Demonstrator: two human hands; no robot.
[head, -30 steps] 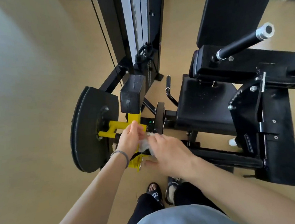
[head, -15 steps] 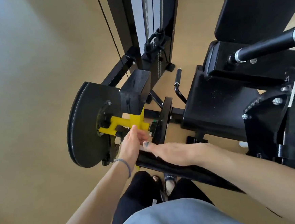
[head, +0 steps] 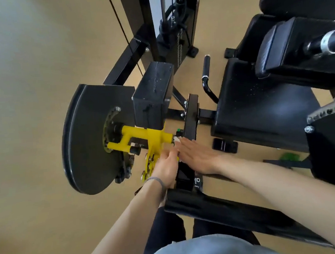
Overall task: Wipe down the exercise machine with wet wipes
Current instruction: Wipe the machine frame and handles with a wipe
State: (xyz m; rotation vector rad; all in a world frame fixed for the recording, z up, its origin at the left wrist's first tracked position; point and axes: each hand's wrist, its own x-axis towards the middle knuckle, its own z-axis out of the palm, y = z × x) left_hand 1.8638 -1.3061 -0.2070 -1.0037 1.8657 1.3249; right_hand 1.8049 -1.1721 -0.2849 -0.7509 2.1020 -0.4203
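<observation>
Nearest us, the left hand (head: pixel 166 168) rests against the lower end of the yellow adjustment bracket (head: pixel 149 138); whether its grip is closed we cannot tell. Just beside it, the right hand (head: pixel 197 156) lies flat, fingers straight, pressing the wet wipe (head: pixel 177 141), of which only a white corner shows past the fingertips. The wipe sits at the bracket's right end, against the black pivot plate (head: pixel 190 115). The bracket's long axis runs leftward to the black disc (head: pixel 87 141). We judge the right hand nearer for the coming stroke.
</observation>
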